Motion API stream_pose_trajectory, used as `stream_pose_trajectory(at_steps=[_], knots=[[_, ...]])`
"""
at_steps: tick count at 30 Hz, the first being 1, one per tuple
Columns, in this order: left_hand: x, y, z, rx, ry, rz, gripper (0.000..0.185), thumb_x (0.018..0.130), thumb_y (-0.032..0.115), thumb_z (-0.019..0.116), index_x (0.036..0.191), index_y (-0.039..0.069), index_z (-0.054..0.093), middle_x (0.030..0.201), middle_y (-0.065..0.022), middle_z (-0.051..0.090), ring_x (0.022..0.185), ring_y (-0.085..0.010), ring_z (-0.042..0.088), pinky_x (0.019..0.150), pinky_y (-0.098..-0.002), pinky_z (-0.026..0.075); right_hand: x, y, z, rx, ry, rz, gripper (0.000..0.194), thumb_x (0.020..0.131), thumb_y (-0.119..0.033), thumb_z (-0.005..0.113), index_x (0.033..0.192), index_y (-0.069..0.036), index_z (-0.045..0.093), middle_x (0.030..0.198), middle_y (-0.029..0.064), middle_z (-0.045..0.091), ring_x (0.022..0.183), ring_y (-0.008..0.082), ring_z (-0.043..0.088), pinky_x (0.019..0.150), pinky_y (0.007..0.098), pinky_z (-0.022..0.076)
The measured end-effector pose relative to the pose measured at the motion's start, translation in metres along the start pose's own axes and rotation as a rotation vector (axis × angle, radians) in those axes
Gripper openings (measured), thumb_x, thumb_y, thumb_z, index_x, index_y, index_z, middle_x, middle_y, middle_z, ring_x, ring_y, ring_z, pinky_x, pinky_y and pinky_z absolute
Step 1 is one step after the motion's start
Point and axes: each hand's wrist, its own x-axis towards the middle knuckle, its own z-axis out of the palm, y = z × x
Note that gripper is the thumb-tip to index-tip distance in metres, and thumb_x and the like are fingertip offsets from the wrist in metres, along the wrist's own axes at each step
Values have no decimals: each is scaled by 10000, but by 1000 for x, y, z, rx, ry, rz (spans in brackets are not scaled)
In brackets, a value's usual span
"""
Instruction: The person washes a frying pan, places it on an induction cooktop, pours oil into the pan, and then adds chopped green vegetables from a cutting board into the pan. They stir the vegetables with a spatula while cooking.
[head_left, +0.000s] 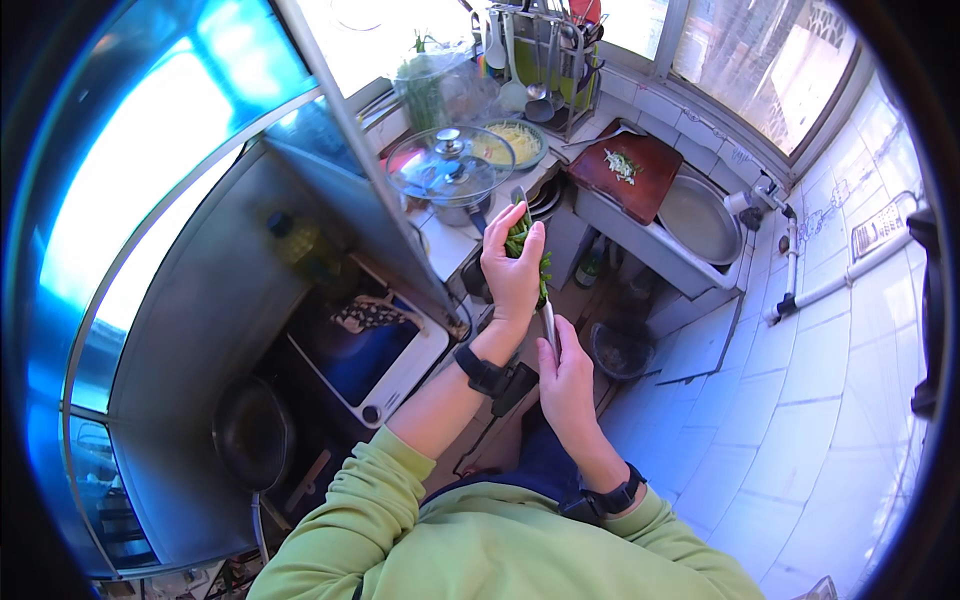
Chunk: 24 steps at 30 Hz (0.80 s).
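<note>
Chopped green stalks (516, 241), perhaps scallions, lie in a heap along a knife (519, 196) held out in front of me. My left hand (512, 281) cups the greens against the blade, its thumb and fingers spread around them. Most of the blade is hidden by that hand and the greens. Below it, my right hand (568, 386) grips the knife's handle (551, 330). Past both hands, a reddish-brown cutting board (649, 184) rests over the sink edge with a small pile of chopped white and green pieces (622, 166) on it.
A metal basin (701, 217) sits in the sink beside the board. On the counter are a glass lid (420, 169) atop a pot, a plate of pale shreds (517, 139) and a utensil rack (581, 82). A cooktop (424, 352) and frying pan (251, 435) lie left.
</note>
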Motion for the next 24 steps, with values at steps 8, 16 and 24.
stream_pose_trajectory(at_steps=[8, 16, 24], knots=[[-41, 65, -74, -51, 15, 58, 319, 824, 105, 689, 1133, 38, 648, 1194, -120, 584, 1087, -212, 561, 957, -308, 419, -87, -51, 15, -21, -12, -6, 307, 945, -82, 551, 1236, 5, 499, 726, 50, 554, 565, 93, 498, 504, 250, 426], [-47, 98, -213, 83, 273, 162, 325, 814, 70, 696, 1132, 24, 645, 1202, -131, 586, 1102, -214, 560, 966, -307, 411, -139, -95, 73, 107, -326, -99, 360, 910, -74, 577, 1241, 37, 489, 998, 238, 623, 865, 377, 636, 745, 378, 500], [-39, 84, -436, 326, 735, 101, 270, 849, 117, 684, 1096, 11, 659, 1109, -96, 649, 976, -170, 603, 898, -309, 453, -168, -124, 241, 309, -767, -328, 314, 923, -139, 556, 1187, 16, 486, 943, 261, 610, 858, 442, 597, 698, 426, 480]])
